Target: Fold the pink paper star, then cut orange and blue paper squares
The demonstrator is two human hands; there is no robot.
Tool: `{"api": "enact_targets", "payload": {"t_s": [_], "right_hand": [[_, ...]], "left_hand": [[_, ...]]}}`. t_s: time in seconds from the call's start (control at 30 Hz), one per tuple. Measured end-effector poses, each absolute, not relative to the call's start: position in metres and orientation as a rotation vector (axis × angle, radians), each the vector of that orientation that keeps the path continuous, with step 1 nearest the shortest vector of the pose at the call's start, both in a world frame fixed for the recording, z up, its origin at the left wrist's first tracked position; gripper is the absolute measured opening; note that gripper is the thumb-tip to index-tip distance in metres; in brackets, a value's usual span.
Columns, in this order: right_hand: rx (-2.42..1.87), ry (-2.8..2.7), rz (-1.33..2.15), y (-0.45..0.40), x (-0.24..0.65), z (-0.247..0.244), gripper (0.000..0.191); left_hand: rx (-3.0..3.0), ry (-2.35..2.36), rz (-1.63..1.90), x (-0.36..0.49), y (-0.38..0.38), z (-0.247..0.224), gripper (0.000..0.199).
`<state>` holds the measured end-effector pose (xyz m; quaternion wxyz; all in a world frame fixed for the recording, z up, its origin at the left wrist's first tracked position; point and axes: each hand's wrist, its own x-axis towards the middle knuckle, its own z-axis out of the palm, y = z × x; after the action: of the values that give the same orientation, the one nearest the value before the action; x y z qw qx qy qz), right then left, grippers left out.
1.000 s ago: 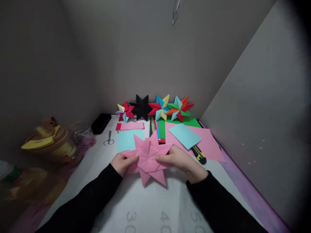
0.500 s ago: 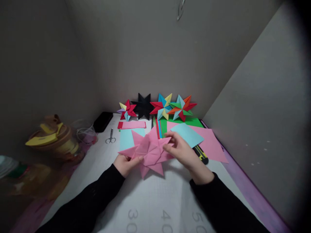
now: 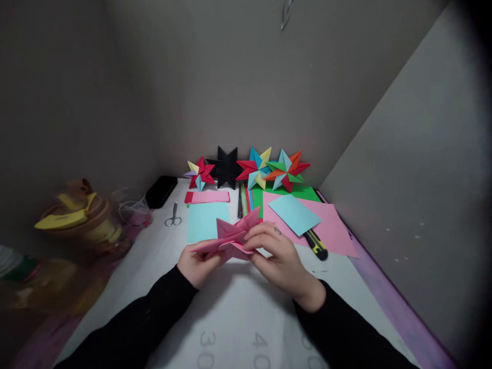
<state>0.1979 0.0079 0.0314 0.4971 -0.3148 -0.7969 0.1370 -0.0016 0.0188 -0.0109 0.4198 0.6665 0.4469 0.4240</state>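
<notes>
A pink folded paper star (image 3: pixel 235 237) is held above the table, tilted so that I see it nearly edge-on, with some points sticking up. My left hand (image 3: pixel 200 264) grips its left side, thumb toward me. On its right side, my right hand (image 3: pixel 274 256) pinches a point between thumb and fingers. Just behind the star lies a light blue paper sheet (image 3: pixel 207 218), partly covered by it. A yellow and black utility knife (image 3: pixel 317 246) rests to the right of my right hand, its upper end under a light blue square (image 3: pixel 295 214).
Several finished paper stars (image 3: pixel 227 166) lean on the back wall. Small scissors (image 3: pixel 173 215) and a black phone (image 3: pixel 161 191) lie at left. Pink paper (image 3: pixel 336 225) and green paper (image 3: pixel 305 195) lie at right. A brown pot (image 3: pixel 84 215) and a clear cup (image 3: pixel 134 210) stand far left.
The pink star has tipped from facing me to nearly edge-on. My right hand has moved down and slightly left along its right side; my left hand keeps its hold.
</notes>
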Motion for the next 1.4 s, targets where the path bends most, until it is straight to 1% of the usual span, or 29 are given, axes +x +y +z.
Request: {"api": "enact_targets", "payload": {"t_s": [0.2, 0.33, 0.47, 0.7, 0.83, 0.97, 1.07, 1.17, 1.4], "right_hand": [[-0.712, -2.021, 0.179, 0.011, 0.196, 0.028, 0.016], [-0.741, -2.064, 0.168, 0.011, 0.198, 0.026, 0.019], [-0.754, -2.056, 0.098, 0.010, 0.200, 0.026, 0.017], [-0.717, -2.123, 0.179, 0.012, 0.203, 0.026, 0.020], [-0.731, -2.141, 0.195, 0.012, 0.205, 0.030, 0.016], [-0.813, -2.190, 0.130, 0.010, 0.206, 0.035, 0.011], [-0.841, -2.269, 0.015, 0.009, 0.205, 0.036, 0.018], [-0.855, -2.264, -0.052, 0.009, 0.205, 0.034, 0.020], [-0.973, -2.073, 0.070, 0.013, 0.207, 0.031, 0.016]], "left_hand": [[1.587, 1.141, 1.175, 0.002, 0.017, -0.016, 0.024], [1.609, 1.120, 1.146, 0.001, 0.018, -0.016, 0.025], [1.631, 1.109, 1.098, 0.000, 0.020, -0.015, 0.027], [1.757, 1.085, 1.116, 0.000, 0.019, -0.010, 0.022], [1.816, 1.035, 1.055, 0.000, 0.018, -0.006, 0.022], [1.770, 1.020, 1.109, 0.001, 0.017, -0.006, 0.022], [1.727, 1.032, 1.131, 0.001, 0.018, -0.006, 0.022], [1.730, 1.017, 1.103, 0.001, 0.017, -0.005, 0.023], [1.826, 1.034, 1.046, -0.001, 0.014, -0.012, 0.026]]}}
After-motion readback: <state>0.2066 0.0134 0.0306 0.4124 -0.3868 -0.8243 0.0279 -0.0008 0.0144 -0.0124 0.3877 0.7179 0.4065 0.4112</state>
